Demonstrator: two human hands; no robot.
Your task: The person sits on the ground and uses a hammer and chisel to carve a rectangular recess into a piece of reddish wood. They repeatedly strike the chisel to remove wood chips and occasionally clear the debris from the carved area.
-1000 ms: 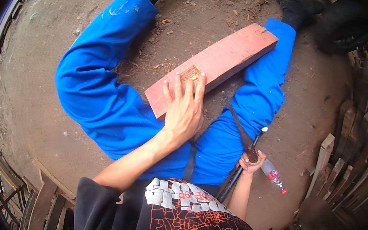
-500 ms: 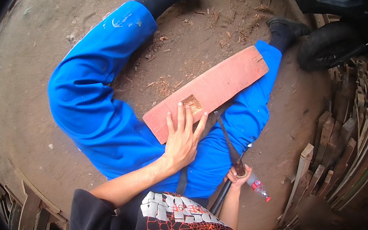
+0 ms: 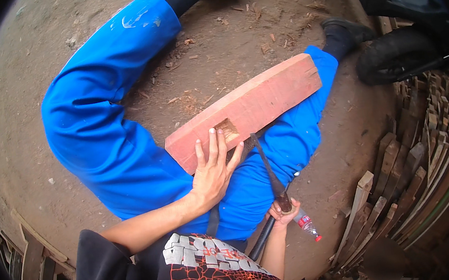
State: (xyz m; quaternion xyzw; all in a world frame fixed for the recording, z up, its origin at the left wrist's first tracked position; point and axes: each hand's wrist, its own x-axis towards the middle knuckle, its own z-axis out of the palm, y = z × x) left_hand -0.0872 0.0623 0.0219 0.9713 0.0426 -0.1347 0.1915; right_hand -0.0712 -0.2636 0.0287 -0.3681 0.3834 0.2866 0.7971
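Left fingers (image 3: 212,152) on reddish wooden block (image 3: 264,98), at square hole (image 3: 228,130); right fingers (image 3: 272,210) gripping chisel (image 3: 270,170).

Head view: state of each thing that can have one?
Long reddish wooden block: recess cut in, paler wood showing inside.
Bare left hand: open, fingertips on the block beside the recess.
Long dark metal chisel-like tool: held, tip near the block's edge; contact unclear.
Bare right hand: grip closed on the tool.
Black ribbed rod: partly hidden; whether held, unclear.
Clear plastic bottle with red cap: capped.
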